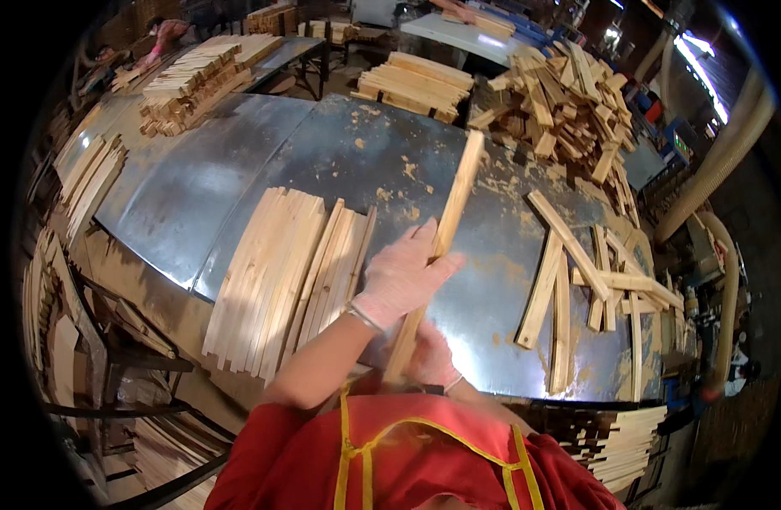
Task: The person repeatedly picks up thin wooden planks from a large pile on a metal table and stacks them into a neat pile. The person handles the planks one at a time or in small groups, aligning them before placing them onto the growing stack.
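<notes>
A long wooden strip slants away from my body over the metal table. My left hand, in a pale thin glove, is closed around its middle, the thumb on the right side. Lower down, close to my red apron, my right hand, gloved too, grips the near part of the same strip; my left hand and the wood partly hide its fingers. Left of my hands lies a neat row of strips, with a narrower group beside it. Loose strips lie crossed at the right.
The metal table carries scattered wood chips. A jumbled heap of wood pieces rises at the back right, and a stack of boards stands behind the far edge. More wood is piled back left. A thick hose hangs at right.
</notes>
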`<action>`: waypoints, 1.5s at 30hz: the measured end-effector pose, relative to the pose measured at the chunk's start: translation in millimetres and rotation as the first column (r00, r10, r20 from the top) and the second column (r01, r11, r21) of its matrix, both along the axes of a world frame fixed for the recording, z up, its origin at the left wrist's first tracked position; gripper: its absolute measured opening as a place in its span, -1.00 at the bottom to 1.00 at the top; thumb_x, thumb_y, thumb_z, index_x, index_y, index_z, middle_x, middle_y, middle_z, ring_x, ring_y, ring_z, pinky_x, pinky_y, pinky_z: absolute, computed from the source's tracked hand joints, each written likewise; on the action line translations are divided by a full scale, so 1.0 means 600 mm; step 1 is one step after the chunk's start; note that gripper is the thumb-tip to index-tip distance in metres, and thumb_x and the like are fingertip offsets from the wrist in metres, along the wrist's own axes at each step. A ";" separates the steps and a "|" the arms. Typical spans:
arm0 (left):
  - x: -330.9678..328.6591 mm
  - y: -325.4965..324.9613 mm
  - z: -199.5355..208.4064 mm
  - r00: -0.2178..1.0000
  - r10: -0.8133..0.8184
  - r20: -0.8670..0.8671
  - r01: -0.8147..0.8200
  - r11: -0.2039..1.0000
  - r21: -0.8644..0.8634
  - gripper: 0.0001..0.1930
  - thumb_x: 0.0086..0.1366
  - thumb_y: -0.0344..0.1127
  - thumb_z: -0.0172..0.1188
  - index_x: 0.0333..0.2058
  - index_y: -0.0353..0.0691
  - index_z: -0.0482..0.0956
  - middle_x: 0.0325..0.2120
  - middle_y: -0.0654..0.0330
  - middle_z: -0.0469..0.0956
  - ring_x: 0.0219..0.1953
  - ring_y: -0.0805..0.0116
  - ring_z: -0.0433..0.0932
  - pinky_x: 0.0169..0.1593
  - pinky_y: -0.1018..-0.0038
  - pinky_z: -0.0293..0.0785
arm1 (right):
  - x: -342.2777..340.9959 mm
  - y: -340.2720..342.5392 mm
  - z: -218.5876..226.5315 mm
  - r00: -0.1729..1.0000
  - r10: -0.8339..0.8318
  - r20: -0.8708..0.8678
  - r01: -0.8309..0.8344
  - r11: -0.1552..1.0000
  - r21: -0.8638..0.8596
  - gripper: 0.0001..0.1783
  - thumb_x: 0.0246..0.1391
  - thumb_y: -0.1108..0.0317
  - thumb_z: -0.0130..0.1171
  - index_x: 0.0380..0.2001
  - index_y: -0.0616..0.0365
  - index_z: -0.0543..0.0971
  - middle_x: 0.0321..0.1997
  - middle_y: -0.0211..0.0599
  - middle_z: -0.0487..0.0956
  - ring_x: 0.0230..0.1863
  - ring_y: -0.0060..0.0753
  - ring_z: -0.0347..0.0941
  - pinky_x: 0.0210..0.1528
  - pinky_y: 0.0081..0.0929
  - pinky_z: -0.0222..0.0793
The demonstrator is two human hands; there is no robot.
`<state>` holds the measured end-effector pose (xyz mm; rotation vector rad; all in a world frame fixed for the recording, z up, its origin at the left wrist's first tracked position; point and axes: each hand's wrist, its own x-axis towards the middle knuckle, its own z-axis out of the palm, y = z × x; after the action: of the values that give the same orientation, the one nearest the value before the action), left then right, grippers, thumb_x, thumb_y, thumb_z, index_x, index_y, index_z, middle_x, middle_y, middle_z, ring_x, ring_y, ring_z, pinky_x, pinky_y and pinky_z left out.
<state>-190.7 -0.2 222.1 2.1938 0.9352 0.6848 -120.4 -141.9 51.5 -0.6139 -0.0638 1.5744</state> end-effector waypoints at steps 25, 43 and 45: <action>-0.154 -0.129 -0.122 0.953 -0.238 0.185 0.299 0.661 -0.688 0.00 0.41 -0.06 0.40 0.62 -0.15 -0.03 0.04 0.19 0.52 0.07 0.35 0.49 0.24 0.42 0.43 | 0.137 0.017 0.123 0.780 -0.082 0.620 0.054 0.996 0.064 -0.39 0.23 -0.07 0.36 0.16 0.14 0.57 -0.06 -0.18 0.69 0.01 -0.23 0.63 0.12 -0.15 0.55; -0.163 -0.086 -0.201 0.961 -0.194 -0.196 0.111 0.924 -0.366 -0.38 0.53 0.29 0.03 0.04 -0.24 0.61 -0.24 -0.14 0.71 -0.14 -0.25 0.70 -0.07 0.00 0.58 | -0.022 0.043 0.062 0.858 -0.114 0.502 0.211 0.967 -0.142 -0.21 0.35 -0.11 0.33 0.39 0.24 0.43 0.24 -0.17 0.59 0.25 -0.27 0.45 0.39 -0.31 0.30; -0.163 -0.088 -0.206 0.954 -0.181 -0.241 0.103 0.947 -0.305 -0.38 0.54 0.28 0.01 0.03 -0.25 0.61 -0.26 -0.15 0.69 -0.14 -0.27 0.69 -0.09 0.02 0.57 | -0.032 0.054 0.064 0.863 -0.166 0.477 0.294 0.933 -0.206 -0.18 0.36 -0.27 0.24 0.35 0.23 0.48 0.23 -0.20 0.60 0.21 -0.27 0.46 0.34 -0.29 0.34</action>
<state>-288.6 -53.0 98.4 2.0926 0.9302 0.1702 -139.6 -109.5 89.7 -1.1605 -0.1189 1.1851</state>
